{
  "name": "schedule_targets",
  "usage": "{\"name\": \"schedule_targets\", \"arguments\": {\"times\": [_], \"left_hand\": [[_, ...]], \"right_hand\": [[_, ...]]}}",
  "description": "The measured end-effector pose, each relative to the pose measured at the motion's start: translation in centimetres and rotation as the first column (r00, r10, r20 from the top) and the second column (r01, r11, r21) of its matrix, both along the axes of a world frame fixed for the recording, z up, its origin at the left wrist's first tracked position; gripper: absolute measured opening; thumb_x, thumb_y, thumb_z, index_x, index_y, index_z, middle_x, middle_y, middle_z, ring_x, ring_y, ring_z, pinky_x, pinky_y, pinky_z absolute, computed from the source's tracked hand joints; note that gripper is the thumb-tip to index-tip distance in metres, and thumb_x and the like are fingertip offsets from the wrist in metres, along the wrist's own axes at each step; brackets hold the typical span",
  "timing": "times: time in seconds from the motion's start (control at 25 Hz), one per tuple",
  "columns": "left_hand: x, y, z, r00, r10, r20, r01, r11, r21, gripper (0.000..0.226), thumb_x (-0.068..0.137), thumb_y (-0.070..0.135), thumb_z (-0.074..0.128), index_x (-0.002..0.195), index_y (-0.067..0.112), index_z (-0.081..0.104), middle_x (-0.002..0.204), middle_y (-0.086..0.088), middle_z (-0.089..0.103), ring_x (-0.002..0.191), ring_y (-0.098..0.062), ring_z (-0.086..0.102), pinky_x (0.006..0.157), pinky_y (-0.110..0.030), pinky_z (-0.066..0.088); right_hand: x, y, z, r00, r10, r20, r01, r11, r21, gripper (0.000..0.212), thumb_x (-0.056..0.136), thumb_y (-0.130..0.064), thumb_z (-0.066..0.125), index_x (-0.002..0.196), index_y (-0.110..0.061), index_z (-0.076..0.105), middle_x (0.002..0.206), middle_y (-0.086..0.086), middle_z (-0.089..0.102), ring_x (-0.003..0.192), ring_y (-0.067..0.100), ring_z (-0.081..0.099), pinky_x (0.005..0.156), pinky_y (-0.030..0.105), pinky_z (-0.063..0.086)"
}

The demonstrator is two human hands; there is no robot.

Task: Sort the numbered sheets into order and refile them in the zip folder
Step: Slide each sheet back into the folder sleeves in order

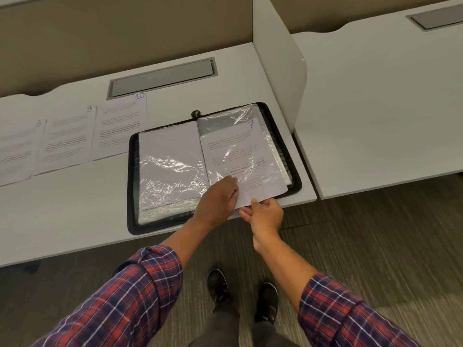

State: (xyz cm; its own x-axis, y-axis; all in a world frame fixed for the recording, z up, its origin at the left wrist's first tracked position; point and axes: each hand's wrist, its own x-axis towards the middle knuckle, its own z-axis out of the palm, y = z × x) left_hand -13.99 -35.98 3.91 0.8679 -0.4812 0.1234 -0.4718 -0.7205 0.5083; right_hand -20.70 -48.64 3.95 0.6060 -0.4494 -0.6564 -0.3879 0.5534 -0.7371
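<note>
Here, a black zip folder (131, 186) is lying open near the right front corner of a white worktop (75, 221). Sheet 7 (233, 151) is sitting partway inside the clear sleeve (250, 113) on the folder's right side, its lower edge sticking out over the folder's rim. The right grip (265, 216) is pinching that lower edge, thumb on top, fingers beneath. The left grip (220, 196) is resting on the sleeve's lower left corner; whether it is grasping the plastic I cannot tell.

Left of the folder, sheet 10 (120, 123), sheet 9 (67, 141) and sheet 8 (15, 151) are lying in a row, sheet 10 meeting the folder's upper left edge. Behind them a grey cable hatch (160, 78) is sitting flush in the worktop. A white divider panel (275, 71) is standing just right of the folder, with a second white desk (375, 108) beyond it. Brown-grey carpet (375, 234) is showing below, under the person's dark shoes (218, 284).
</note>
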Motion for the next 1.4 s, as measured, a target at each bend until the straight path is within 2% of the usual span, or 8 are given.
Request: {"name": "schedule_targets", "arguments": {"times": [0.24, 0.56, 0.76, 0.88, 1.0, 1.16, 1.28, 1.4], "left_hand": [[-0.2, 0.2, -0.2, 0.998, 0.048, -0.027, -0.048, 0.999, -0.014, 0.021, 0.101, 0.014, 0.065, 0.119, 0.004, 0.071, 0.141, -0.011, 0.064, 0.136, -0.024, 0.056, 0.114, -0.04, 0.046], [-0.5, 0.2, 0.4, 0.994, 0.096, -0.05, -0.099, 0.992, -0.077, 0.016, 0.1, 0.014, 0.065, 0.111, 0.004, 0.073, 0.136, -0.01, 0.067, 0.124, -0.024, 0.063, 0.106, -0.034, 0.048], [-0.7, 0.5, -0.2, 0.995, 0.094, -0.041, -0.097, 0.991, -0.094, 0.016, 0.101, 0.016, 0.065, 0.114, 0.009, 0.071, 0.139, -0.007, 0.065, 0.131, -0.021, 0.059, 0.11, -0.032, 0.045], [-0.6, 0.7, -0.7, 0.995, 0.091, -0.038, -0.095, 0.988, -0.121, 0.015, 0.101, 0.017, 0.065, 0.114, 0.01, 0.07, 0.141, -0.006, 0.063, 0.134, -0.019, 0.056, 0.112, -0.032, 0.043], [-0.6, 0.6, -0.9, 0.995, 0.094, -0.028, -0.097, 0.987, -0.128, 0.016, 0.102, 0.019, 0.065, 0.114, 0.01, 0.07, 0.142, -0.004, 0.063, 0.137, -0.017, 0.054, 0.114, -0.029, 0.04], [-0.6, 0.6, -1.2, 0.993, 0.105, -0.045, -0.11, 0.987, -0.118, 0.018, 0.103, 0.021, 0.064, 0.117, 0.011, 0.07, 0.143, -0.003, 0.062, 0.139, -0.015, 0.052, 0.117, -0.031, 0.04], [-0.4, 0.4, -1.0, 0.992, 0.108, -0.06, -0.114, 0.988, -0.106, 0.018, 0.103, 0.024, 0.064, 0.115, 0.013, 0.071, 0.143, -0.001, 0.062, 0.139, -0.015, 0.051, 0.118, -0.032, 0.04], [-0.3, 0.3, 0.1, 0.985, 0.106, -0.136, -0.111, 0.993, -0.034, 0.026, 0.102, 0.041, 0.059, 0.11, 0.02, 0.072, 0.134, 0.005, 0.067, 0.127, -0.012, 0.058, 0.111, -0.034, 0.045]], "right_hand": [[3.3, 0.5, 1.1, 1.0, -0.018, -0.008, 0.018, 1.0, 0.018, 0.005, 0.102, -0.006, 0.064, 0.104, -0.002, 0.065, 0.1, 0.016, 0.074, 0.083, 0.021, 0.079, 0.069, 0.03, 0.065], [5.6, 0.5, 1.3, 0.989, 0.127, -0.078, -0.143, 0.954, -0.263, 0.022, 0.099, -0.021, 0.07, 0.079, -0.014, 0.075, 0.078, 0.006, 0.076, 0.065, 0.022, 0.073, 0.048, 0.028, 0.055], [6.7, -0.1, 1.5, 0.978, 0.169, -0.12, -0.191, 0.96, -0.205, 0.022, 0.091, -0.003, 0.063, 0.074, -0.012, 0.074, 0.08, 0.002, 0.076, 0.072, 0.02, 0.067, 0.062, 0.032, 0.05], [4.8, -1.0, 1.0, 0.996, 0.067, -0.065, -0.079, 0.973, -0.216, 0.017, 0.093, -0.014, 0.061, 0.08, -0.009, 0.071, 0.076, 0.004, 0.07, 0.07, 0.023, 0.061, 0.06, 0.035, 0.047], [3.2, -2.3, 0.7, 0.996, -0.084, -0.007, 0.076, 0.927, -0.368, 0.014, 0.099, -0.027, 0.056, 0.101, -0.016, 0.064, 0.092, 0.003, 0.065, 0.087, 0.027, 0.064, 0.071, 0.037, 0.051], [5.0, -4.2, 0.5, 0.991, 0.074, -0.115, -0.116, 0.895, -0.431, 0.04, 0.098, -0.053, 0.062, 0.122, -0.021, 0.057, 0.108, 0.0, 0.062, 0.096, 0.021, 0.062, 0.081, 0.045, 0.058], [6.6, -5.1, 0.6, 0.978, 0.138, -0.158, -0.197, 0.859, -0.473, 0.024, 0.096, -0.039, 0.07, 0.107, -0.017, 0.066, 0.107, 0.005, 0.068, 0.096, 0.024, 0.066, 0.08, 0.043, 0.06], [7.1, -4.7, 1.7, 0.989, 0.141, -0.043, -0.139, 0.803, -0.58, 0.01, 0.095, -0.026, 0.071, 0.088, -0.02, 0.067, 0.098, 0.004, 0.069, 0.092, 0.023, 0.067, 0.076, 0.037, 0.056]]}}
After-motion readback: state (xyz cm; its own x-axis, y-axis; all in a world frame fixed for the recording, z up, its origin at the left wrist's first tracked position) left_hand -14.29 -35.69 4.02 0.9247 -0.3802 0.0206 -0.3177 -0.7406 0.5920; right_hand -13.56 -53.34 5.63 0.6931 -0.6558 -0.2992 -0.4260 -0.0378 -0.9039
